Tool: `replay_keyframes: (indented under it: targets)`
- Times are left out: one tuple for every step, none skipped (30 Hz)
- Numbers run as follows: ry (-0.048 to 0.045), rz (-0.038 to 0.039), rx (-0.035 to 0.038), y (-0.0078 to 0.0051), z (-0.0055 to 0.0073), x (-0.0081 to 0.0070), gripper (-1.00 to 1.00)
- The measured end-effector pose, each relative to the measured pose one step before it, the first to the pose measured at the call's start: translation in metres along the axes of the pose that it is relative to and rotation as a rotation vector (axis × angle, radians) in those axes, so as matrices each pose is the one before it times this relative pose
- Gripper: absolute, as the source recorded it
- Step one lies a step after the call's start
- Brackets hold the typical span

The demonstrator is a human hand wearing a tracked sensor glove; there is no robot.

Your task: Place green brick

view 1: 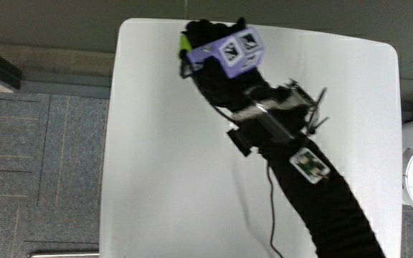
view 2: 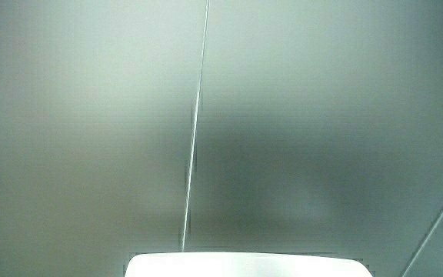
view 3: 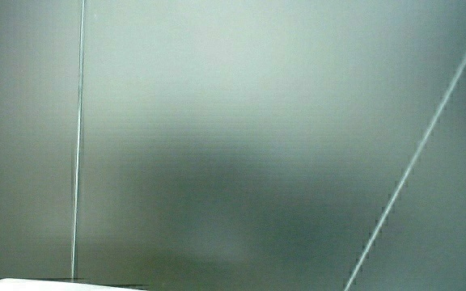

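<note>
Green brick (view 1: 183,45): only a small bright lime sliver visible, peeking out at the fingertips of the hand (view 1: 210,50), rest hidden under the black glove. Held near the bench (view 1: 156,143) edge farthest from the person; whether resting on the surface or lifted off it, impossible to tell. Hand clenched around the brick, fingers curled over it, with the purple-and-white patterned cube (view 1: 234,51) sitting on its back. Forearm (view 1: 321,201) in a black sleeve running across the white bench toward the person, carrying a bracket with small fittings (view 1: 285,111) and a thin cable (view 1: 271,208) trailing down. Grey carpet tiles (view 1: 41,158) beside the bench. All of that seen in the main view only. In both side views just a pale wall and a strip of the bench rim (view 2: 244,265) (view 3: 55,284); no hand, no brick there.
</note>
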Motion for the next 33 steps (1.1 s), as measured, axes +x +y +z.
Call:
replay_keyframes:
  targets:
    - [-0.02236,-0.01489,-0.01662,0.00240,-0.00467,0.00029,0.00]
    - [-0.00593,-0.01663,-0.01326,0.00309,-0.00610,0.00175,0.00]
    - [-0.01615,-0.00927,-0.02541,0.00192,-0.00395,0.00000,0.00]
    - [-0.01238,-0.00728,-0.00059,0.00112,-0.00457,0.00139,0.00]
    - [0.00283,-0.01348,-0.03402,0.00208,-0.00870,0.00404,0.00]
    - [-0.00460,-0.00590,-0.00031,-0.00137,-0.00188,0.00094,0.00]
    - [-0.00058,-0.01529,-0.00795,0.00017,-0.00234,0.00201,0.00]
    - [-0.00418,-0.00192,0.00884,-0.00176,0.00110,-0.00064,0.00]
    - [-0.00418,-0.00192,0.00884,-0.00175,0.00112,-0.00063,0.00]
    - [-0.00817,-0.00563,-0.00509,0.00145,-0.00251,0.00183,0.00]
    - [-0.00817,-0.01227,0.02137,-0.00048,0.00286,-0.00024,0.00]
    - [0.00692,-0.01282,-0.00802,0.00428,-0.00434,0.00386,0.00]
    - [0.00347,0.00584,-0.00479,0.00063,0.00309,-0.00142,0.00]
    - [0.00941,0.00197,-0.02141,-0.00095,0.00480,-0.00231,0.00]
    - [0.00809,-0.00452,-0.00782,-0.00097,0.00184,-0.00071,0.00]
    - [-0.00016,-0.00543,-0.00575,0.00090,-0.00190,0.00157,0.00]
    - [0.00364,-0.00234,-0.01001,-0.00009,0.00036,0.00002,0.00]
    - [-0.00296,-0.00197,-0.00773,-0.00154,0.00270,-0.00197,0.00]
    - [0.00796,0.00943,-0.00671,-0.00027,-0.00045,-0.00079,-0.03]
    - [-0.01773,-0.00673,0.00059,0.00206,-0.00455,0.00223,-0.07]
    - [0.00534,-0.00083,-0.02655,0.00237,-0.00501,0.00330,-0.10]
    - [0.00382,0.00167,0.00265,-0.00135,0.00168,-0.00038,-0.14]
    - [0.00382,0.00167,0.00265,-0.00135,0.00168,-0.00038,-0.17]
    - [-0.00420,-0.00430,0.00025,-0.00068,0.00078,-0.00048,-0.21]
    - [-0.00295,-0.00412,-0.01727,0.00188,-0.00333,0.00250,-0.24]
    - [-0.00295,-0.00412,-0.01727,0.00195,-0.00330,0.00248,-0.28]
    - [0.01113,0.00841,-0.00011,-0.00087,-0.00042,0.00094,-0.31]
    - [0.00352,-0.01016,0.00273,-0.00115,-0.00032,0.00106,-0.34]
    - [0.00323,0.00539,-0.01115,-0.00009,-0.00157,0.00144,-0.38]
    - [-0.00159,-0.00922,-0.00514,0.00050,-0.00263,0.00258,-0.41]
    - [0.00169,0.00188,-0.00674,-0.00275,0.00139,-0.00105,-0.45]
    - [0.00768,0.00322,-0.00441,-0.00052,-0.00095,0.00065,-0.48]
    - [0.00705,-0.00119,-0.00448,-0.00098,0.00019,0.00015,-0.52]
